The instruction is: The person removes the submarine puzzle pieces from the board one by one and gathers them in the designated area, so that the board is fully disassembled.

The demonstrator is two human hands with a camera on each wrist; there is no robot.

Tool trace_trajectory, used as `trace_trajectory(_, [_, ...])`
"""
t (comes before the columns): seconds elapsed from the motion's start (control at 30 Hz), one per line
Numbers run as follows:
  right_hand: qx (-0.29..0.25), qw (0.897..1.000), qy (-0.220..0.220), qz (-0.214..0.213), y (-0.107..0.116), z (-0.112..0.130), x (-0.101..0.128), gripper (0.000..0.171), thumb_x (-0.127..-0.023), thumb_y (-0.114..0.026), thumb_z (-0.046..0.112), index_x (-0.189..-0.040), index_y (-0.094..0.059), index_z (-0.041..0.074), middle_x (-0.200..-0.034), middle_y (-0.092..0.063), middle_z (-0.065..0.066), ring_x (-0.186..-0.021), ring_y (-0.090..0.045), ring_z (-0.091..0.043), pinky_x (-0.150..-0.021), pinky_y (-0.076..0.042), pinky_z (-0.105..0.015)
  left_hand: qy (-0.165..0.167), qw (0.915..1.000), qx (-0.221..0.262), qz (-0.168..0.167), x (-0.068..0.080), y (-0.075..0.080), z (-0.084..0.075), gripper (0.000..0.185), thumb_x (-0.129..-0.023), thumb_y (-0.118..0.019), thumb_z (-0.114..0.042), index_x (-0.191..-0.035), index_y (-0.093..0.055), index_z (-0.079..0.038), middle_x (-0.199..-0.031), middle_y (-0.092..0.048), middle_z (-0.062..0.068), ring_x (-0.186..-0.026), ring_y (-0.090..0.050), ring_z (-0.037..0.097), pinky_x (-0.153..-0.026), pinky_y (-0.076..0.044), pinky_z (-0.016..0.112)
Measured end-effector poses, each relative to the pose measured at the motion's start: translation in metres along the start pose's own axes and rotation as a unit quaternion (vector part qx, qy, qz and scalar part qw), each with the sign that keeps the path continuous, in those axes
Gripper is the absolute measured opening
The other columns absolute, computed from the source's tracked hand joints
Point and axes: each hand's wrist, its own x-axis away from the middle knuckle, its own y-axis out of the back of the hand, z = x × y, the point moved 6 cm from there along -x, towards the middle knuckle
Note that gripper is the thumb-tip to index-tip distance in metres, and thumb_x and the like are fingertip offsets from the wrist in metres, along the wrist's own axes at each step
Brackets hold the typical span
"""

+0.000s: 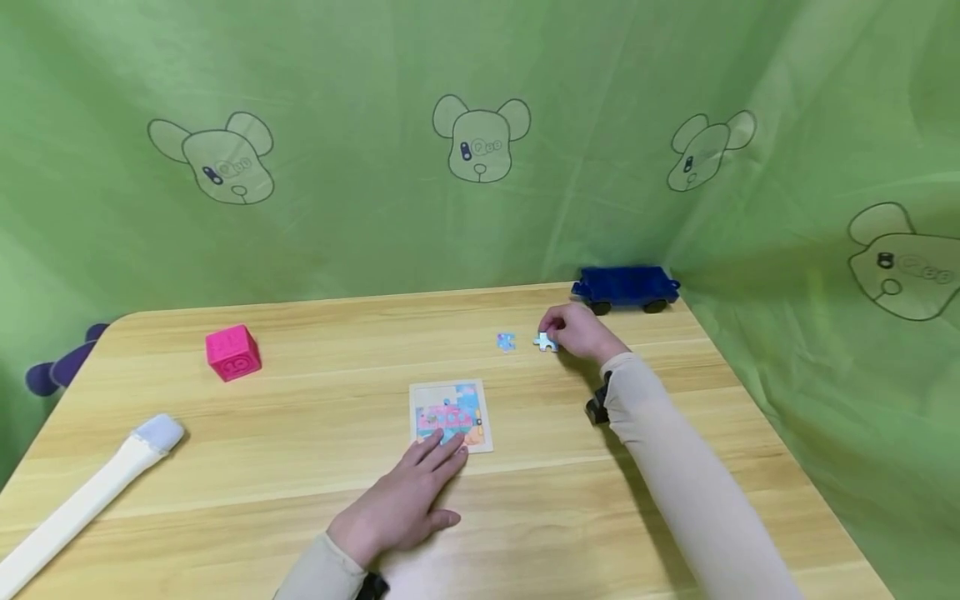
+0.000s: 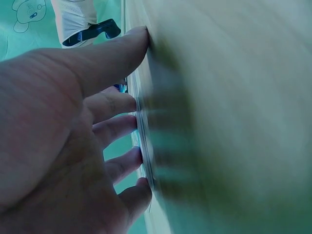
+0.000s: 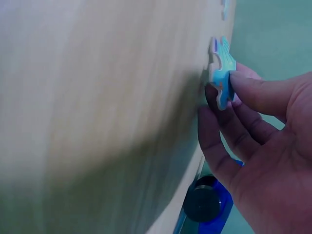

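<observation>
Flat on the wooden table, at about six o'clock in the head view, the left hand lies released, with straight fingers pressing the near edge of the puzzle board. That board sits just past the fingertips at twelve o'clock from the hand, its coloured picture partly filled.

From the board, at about one o'clock and well apart, the right hand is grasping a light-blue puzzle piece. In the right wrist view the thumb and fingertips pinch the piece and hold it on edge against the tabletop. A second loose piece lies flat just beside it, at nine o'clock from the held one.

Past the right hand, at one o'clock, a dark blue toy wagon stands at the table's far edge. Far off at nine o'clock a pink cube rests on the table, and a long white handle with a pale tip lies at seven o'clock near the left edge.
</observation>
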Motion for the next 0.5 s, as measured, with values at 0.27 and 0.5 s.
trace_trajectory(0.27, [0.030,0.999,-0.003,-0.021,0.002,-0.005,0.003,0.017,-0.097,-0.053,-0.001,-0.103,-0.069,-0.001,-0.099,-0.064,-0.014,-0.093,-0.057,-0.030,-0.083,-0.049,-0.044,0.000,1.0000,-0.005,0.004,-0.001,0.000,0.000,0.076,-0.090,-0.070,-0.034,-0.150,-0.037,-0.002,-0.160,-0.025,0.008,-0.146,-0.016,0.033,-0.117,-0.020,0.048])
trace_trajectory(0.5, [0.018,0.999,0.020,-0.039,0.000,0.011,0.013,0.016,-0.099,-0.055,0.006,-0.107,-0.066,-0.002,-0.103,-0.060,-0.014,-0.096,-0.056,-0.030,-0.087,-0.049,-0.044,0.001,1.0000,-0.003,0.004,0.000,0.001,0.001,0.076,-0.091,-0.070,-0.035,-0.150,-0.037,-0.002,-0.160,-0.025,0.009,-0.146,-0.017,0.033,-0.117,-0.020,0.048])
